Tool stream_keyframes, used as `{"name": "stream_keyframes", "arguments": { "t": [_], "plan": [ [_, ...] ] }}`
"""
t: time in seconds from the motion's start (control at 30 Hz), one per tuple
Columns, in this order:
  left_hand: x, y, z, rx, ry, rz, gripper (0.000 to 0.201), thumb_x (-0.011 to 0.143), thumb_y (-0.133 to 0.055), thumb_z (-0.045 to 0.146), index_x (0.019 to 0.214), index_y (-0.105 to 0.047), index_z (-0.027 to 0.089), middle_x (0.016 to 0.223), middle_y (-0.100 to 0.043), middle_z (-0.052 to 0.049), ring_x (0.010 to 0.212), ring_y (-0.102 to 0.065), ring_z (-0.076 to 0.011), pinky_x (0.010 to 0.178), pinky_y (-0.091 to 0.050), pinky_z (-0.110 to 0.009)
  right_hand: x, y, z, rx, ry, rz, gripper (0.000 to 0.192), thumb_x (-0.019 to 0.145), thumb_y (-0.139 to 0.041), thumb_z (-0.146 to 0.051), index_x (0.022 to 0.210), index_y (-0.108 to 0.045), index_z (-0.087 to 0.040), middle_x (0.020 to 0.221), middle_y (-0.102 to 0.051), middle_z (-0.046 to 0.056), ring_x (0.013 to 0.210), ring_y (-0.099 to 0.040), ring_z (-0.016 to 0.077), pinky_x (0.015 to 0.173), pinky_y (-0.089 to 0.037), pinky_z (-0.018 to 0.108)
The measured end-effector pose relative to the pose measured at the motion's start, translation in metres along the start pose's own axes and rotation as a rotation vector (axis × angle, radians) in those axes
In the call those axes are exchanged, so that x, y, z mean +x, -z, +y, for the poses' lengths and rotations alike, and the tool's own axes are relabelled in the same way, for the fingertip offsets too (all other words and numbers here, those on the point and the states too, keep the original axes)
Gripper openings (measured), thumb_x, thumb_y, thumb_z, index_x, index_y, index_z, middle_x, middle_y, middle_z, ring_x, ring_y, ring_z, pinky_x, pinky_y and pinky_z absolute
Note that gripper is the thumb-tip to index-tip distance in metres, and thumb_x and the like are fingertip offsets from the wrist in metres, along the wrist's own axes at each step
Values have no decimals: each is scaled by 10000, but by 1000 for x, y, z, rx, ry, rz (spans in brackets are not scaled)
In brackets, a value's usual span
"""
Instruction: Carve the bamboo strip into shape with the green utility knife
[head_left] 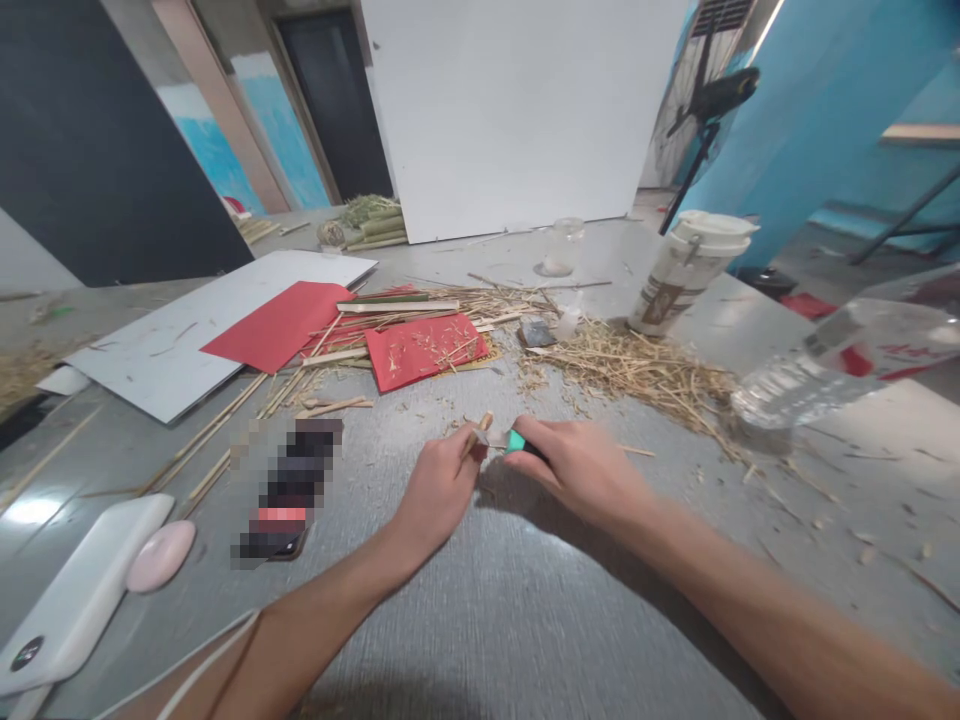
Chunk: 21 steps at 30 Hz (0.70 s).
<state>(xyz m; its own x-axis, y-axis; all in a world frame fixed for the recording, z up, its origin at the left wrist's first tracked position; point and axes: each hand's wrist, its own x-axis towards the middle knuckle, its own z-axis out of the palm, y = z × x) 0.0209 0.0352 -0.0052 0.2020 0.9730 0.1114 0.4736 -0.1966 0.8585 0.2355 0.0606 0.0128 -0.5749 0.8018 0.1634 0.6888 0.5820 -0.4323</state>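
I can read no words: red lettering on my big clear plastic bottle [847, 350] is too blurred.

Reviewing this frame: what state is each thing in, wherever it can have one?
Left hand: closed on a small wood piece.
Right hand: closed around the knife.
Knife: blade exposed, at the wood piece.
Front red sheet: strewn with shavings.
Phone: mostly pixelated; screen state unclear.
Bottle: cut off by the frame; cap not visible.
White bucket: lid apparently on.
Fan: spinning or not, cannot tell.
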Motion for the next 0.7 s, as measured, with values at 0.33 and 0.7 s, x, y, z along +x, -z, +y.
{"name": "stream_keyframes", "arguments": {
  "t": [0.33,0.7],
  "plan": [
    [2,-4,-3,44,-40,33,389,1090,-408,466,860,-581,203,746,-598,-3,697,-507,-181,711,-363,-303,4,-4,1,-35,-29,67,548,1132,-280,-617,919,-598,-225,773,-676,60,642,-527,181,626,-235,317],
    [-54,19,29,96,-34,116,207,1028,-440,264,932,-611,201,752,-641,-19,677,-515,-187,684,-327,-292,-14,7,-43,-81,111,42,506,1118,-377,-643,939,-600,-225,772,-680,49,622,-520,176,609,-227,331]
  ]
}}
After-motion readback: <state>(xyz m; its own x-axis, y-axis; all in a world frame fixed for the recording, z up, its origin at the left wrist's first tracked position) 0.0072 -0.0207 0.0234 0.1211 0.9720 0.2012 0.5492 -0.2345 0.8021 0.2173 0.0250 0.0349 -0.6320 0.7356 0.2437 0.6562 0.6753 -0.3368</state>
